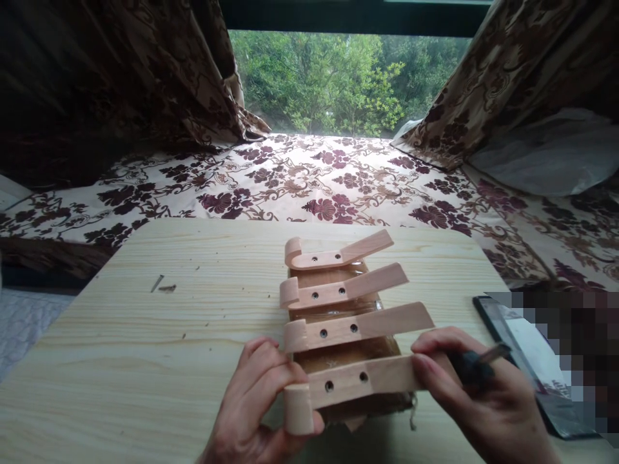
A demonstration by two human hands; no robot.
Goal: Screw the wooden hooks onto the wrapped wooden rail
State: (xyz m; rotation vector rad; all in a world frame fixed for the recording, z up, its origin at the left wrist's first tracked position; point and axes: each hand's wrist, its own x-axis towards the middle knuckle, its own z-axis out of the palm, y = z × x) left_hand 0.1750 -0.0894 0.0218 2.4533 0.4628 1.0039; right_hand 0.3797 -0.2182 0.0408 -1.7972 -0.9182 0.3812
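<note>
Several pale wooden hooks lie in a row across a brown taped cardboard box, each with a curled left end, two dark screw holes and a flat tail angled to the right. The nearest wooden hook [345,381] has its curled end between the fingers and thumb of my left hand [264,399]. At its right tip, my right hand [476,386] pinches the tail and also holds a dark-handled tool [471,366] against the palm. Behind it lie a second hook [362,327], a third [348,288] and the farthest [338,254]. The box [329,359] shows between them.
The light wooden table [145,361] carries a screw [157,283] and small scraps at the left. A dark-edged tablet-like object [522,361] lies at the right, partly blurred out. Beyond are a floral cloth [300,180], curtains and a window.
</note>
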